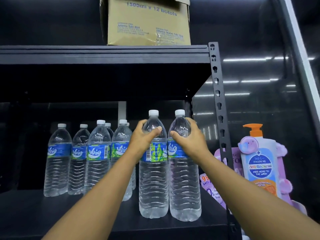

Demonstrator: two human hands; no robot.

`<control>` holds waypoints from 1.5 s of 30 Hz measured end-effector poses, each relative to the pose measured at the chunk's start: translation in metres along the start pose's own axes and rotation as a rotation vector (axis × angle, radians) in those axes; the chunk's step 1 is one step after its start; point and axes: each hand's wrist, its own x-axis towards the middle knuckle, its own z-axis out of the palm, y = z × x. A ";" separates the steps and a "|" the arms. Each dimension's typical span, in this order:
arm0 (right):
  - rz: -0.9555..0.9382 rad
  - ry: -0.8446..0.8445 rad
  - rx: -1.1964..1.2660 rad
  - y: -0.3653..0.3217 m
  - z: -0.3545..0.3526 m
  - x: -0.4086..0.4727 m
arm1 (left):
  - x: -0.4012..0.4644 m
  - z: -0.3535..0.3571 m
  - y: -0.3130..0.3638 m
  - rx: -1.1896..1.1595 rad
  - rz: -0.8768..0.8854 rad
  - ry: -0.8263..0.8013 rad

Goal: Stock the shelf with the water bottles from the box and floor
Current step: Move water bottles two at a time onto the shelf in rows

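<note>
Water bottles point(154, 170) gripped by both hands point(143, 135), wash bottle point(259, 163) beside.

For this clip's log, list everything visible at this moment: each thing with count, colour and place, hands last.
held bottles: two, clear with blue labels and white caps, standing at the shelf front, right end.
stocked bottles: at least six, same kind, left of them, some behind others.
shelf: black metal, two levels visible.
cardboard box: one, brown, on the upper level.
pump bottle: one, white, orange pump, right of the shelf post.
left hand: grips the left held bottle's shoulder.
right hand: grips the right one's.
</note>
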 end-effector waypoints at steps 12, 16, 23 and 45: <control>0.025 -0.031 0.007 -0.001 0.005 0.000 | -0.019 -0.001 -0.002 -0.046 -0.024 0.002; 0.014 -0.032 0.005 -0.003 0.002 -0.004 | -0.043 0.001 -0.016 0.025 -0.061 0.003; 0.076 -0.098 0.013 0.016 0.000 -0.048 | -0.092 0.006 -0.032 0.112 -0.092 0.030; 0.228 -0.286 -0.091 0.058 -0.010 -0.132 | -0.153 -0.003 -0.056 0.222 -0.282 -0.072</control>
